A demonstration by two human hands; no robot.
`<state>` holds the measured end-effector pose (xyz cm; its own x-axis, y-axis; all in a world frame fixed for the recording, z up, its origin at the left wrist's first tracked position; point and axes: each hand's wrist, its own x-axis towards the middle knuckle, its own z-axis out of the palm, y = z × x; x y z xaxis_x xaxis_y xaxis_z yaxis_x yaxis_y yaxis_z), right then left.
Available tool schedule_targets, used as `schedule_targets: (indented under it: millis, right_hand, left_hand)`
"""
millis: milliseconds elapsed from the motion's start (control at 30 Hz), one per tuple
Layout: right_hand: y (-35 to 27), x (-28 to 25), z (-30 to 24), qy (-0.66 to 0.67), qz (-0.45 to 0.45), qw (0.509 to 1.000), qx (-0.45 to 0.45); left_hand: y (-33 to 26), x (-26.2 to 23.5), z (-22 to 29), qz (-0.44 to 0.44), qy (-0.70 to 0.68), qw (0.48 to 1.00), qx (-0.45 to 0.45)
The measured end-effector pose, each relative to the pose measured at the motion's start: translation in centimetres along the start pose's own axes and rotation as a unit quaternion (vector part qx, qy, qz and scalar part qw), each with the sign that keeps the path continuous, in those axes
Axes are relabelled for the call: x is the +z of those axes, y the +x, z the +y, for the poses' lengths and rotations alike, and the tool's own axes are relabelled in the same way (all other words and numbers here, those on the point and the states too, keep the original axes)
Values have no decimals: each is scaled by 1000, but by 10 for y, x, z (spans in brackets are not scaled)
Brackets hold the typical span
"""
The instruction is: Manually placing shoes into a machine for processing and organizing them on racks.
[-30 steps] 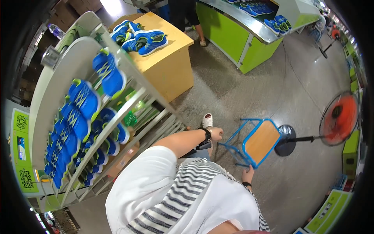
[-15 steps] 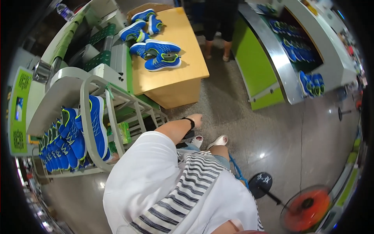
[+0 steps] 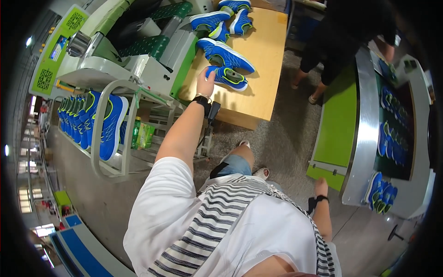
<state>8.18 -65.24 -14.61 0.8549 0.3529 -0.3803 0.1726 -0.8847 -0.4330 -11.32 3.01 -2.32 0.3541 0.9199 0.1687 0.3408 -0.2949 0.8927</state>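
My left hand (image 3: 205, 85) is at the toe of a blue sneaker (image 3: 229, 78) lying on the near side of the wooden table (image 3: 258, 87). Its thumb and fingers close around the toe, and the shoe still rests on the tabletop. Just beyond it lies another blue sneaker (image 3: 226, 54) with a white sole and lime trim, tipped on its side. More sneakers (image 3: 210, 21) are scattered at the table's far end. My right hand (image 3: 321, 187) hangs low on my right, beside the green panel; its fingers are too foreshortened to read. A dark band circles each wrist.
A pale metal rack (image 3: 98, 152) holds a row of blue sneakers on the left, below a machine (image 3: 87, 69). On the right stands a green-sided conveyor (image 3: 339, 115) carrying more sneakers. A person in black (image 3: 339, 37) is beside it.
My left arm has reached forward from beside the rack to the sneaker on the table. My view has turned, bringing my right arm into sight. The person in black now leans towards the conveyor.
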Motion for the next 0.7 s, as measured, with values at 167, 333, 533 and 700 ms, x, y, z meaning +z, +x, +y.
schedule_targets:
  millis: [167, 333, 533, 700]
  right_hand:
    - [109, -31, -239, 198, -45, 954, -219]
    - [102, -28, -464, 76, -23, 849, -522]
    - [135, 23, -528, -116, -122, 835, -525]
    - [144, -3, -506, -92, -113, 844, -516]
  left_hand:
    - [-30, 66, -7, -59, 122, 988, 66]
    - [-50, 25, 84, -306, 330, 889, 79]
    - [88, 24, 73, -222, 504, 747, 374]
    - [124, 48, 82, -440, 541, 668, 260]
